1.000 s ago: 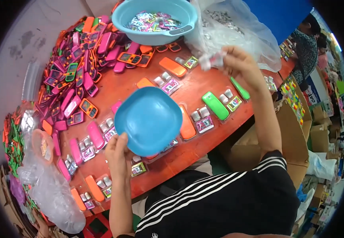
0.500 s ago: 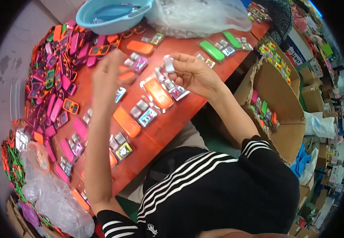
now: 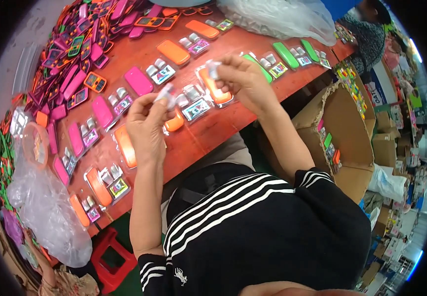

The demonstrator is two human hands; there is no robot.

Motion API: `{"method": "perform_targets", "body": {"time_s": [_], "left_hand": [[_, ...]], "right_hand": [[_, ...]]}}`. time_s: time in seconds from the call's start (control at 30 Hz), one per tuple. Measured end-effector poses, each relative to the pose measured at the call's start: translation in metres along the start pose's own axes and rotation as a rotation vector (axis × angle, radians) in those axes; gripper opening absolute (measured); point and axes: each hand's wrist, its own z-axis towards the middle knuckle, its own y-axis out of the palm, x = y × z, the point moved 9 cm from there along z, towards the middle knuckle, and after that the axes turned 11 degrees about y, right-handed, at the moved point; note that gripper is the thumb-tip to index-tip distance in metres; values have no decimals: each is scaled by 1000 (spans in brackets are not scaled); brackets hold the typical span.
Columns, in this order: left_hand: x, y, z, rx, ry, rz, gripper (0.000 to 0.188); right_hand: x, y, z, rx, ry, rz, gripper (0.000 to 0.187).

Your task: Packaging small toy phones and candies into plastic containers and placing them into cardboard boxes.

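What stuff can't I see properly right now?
All in the head view:
- Pale piece in the left hand: blurred, partly covered by that hand.
- Other pale piece in the right hand: blurred, partly covered too.
- Orange case: partly hidden behind the left hand.
- Blue basin: mostly cut off by the top edge.

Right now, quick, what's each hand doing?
Left hand: closed, pinching a small whitish piece.
Right hand: closed, pinching another pale piece, blurred.
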Motion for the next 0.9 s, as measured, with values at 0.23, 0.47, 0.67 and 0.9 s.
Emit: {"method": "perform_targets", "body": {"time_s": [0.23,0.47,0.67,0.9], "left_hand": [[11,-13,-24,-26,-83,-367,18],[6,-11,-38,-46,-175,-489,17],[-2,-21,-40,-29,-174,-415,14],[-8,-37,-38,83,-132,-348,11]], "right_hand": [[5,26,-1,-311,105,398,27],[71,80,6,-364,410,284,27],[68,104,1,-452,405,101,18],[48,108,-2,-255,-67,-508,22]]}}
